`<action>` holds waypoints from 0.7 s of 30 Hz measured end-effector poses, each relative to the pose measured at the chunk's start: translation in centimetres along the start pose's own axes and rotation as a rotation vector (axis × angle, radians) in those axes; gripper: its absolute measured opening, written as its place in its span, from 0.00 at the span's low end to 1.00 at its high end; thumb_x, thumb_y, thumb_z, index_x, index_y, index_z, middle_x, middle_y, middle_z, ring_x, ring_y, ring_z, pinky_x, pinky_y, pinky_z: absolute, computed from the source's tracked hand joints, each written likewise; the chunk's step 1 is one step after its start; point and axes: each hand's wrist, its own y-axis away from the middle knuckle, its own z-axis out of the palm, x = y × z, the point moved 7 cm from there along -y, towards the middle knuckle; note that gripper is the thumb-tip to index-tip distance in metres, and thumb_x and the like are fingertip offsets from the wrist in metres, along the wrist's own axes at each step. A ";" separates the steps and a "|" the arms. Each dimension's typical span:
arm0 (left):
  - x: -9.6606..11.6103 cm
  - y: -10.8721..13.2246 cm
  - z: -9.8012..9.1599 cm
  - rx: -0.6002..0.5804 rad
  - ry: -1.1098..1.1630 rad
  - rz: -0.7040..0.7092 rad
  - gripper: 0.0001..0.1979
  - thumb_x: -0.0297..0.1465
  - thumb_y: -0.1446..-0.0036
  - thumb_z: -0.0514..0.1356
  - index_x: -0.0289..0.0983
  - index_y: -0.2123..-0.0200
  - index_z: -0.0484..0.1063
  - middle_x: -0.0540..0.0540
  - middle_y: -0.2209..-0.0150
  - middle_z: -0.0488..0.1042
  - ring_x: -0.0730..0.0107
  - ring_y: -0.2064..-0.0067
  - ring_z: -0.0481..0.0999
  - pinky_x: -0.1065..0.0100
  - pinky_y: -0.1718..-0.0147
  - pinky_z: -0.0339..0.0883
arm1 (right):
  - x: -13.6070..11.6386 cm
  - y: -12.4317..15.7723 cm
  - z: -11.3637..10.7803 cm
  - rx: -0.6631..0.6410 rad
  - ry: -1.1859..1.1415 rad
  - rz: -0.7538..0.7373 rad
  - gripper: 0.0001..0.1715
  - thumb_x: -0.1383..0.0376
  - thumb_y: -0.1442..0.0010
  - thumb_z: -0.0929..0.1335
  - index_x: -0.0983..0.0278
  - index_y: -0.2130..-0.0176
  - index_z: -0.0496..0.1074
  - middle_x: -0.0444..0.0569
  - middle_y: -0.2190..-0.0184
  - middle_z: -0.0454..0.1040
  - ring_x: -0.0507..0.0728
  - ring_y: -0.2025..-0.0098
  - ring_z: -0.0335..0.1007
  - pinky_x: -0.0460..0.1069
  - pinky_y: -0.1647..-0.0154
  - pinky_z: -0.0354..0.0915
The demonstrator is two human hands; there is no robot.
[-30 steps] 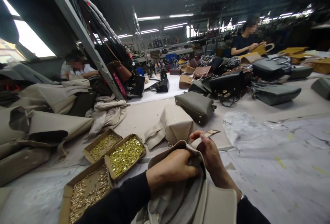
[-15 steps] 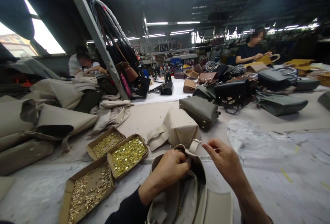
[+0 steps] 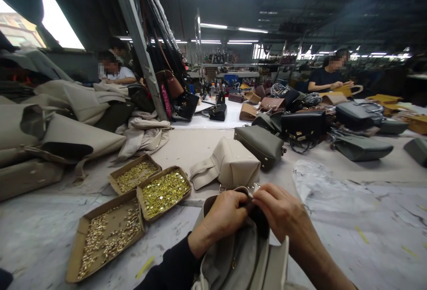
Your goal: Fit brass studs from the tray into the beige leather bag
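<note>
While both hands meet at the top rim of a soft beige leather bag [image 3: 240, 254], the left hand [image 3: 222, 216] is curled tight on the rim, and the right hand [image 3: 280, 210] pinches a small silver metal piece [image 3: 256, 187] at the same spot. This bag stands open at the near edge of the big white desk [image 3: 350, 236], right in front of the person.

Just behind it lies another beige leather bag [image 3: 230, 165] on its side, and past that a grey-green leather bag [image 3: 262, 143]. To the left sit three flat brown cardboard boxes: the nearest one [image 3: 103, 236] and the middle one [image 3: 163, 192] hold shiny gold bits, and so does the far one [image 3: 133, 176]. A sheet of clear plastic [image 3: 320, 179] lies on the right. Two other people [image 3: 328, 76] work at the far edge. No writing or brand name can be read on anything.
</note>
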 end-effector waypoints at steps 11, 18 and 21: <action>-0.2 1.9 -0.9 -0.067 0.126 0.053 0.08 0.29 0.41 0.63 0.39 0.64 0.84 0.52 0.66 0.82 0.69 0.63 0.77 0.72 0.63 0.61 | 1.7 -0.6 0.5 -0.038 -0.236 0.206 0.17 0.60 0.25 0.62 0.60 0.65 0.71 0.45 0.66 0.73 0.56 0.66 0.72 0.50 0.63 0.61; -0.2 2.8 -2.1 0.149 0.243 0.175 0.11 0.24 0.41 0.60 0.37 0.62 0.84 0.50 0.64 0.83 0.71 0.61 0.80 0.75 0.63 0.63 | 1.2 0.0 1.9 -0.161 -0.353 0.064 0.17 0.52 0.25 0.64 0.57 0.60 0.74 0.46 0.61 0.74 0.57 0.61 0.73 0.48 0.61 0.67; -0.4 2.5 -2.0 0.206 0.231 0.225 0.10 0.24 0.42 0.61 0.36 0.63 0.84 0.48 0.63 0.83 0.71 0.63 0.80 0.75 0.64 0.63 | 2.2 -0.9 2.0 -0.238 -0.361 0.014 0.17 0.50 0.25 0.65 0.57 0.59 0.76 0.46 0.61 0.75 0.56 0.62 0.74 0.47 0.62 0.68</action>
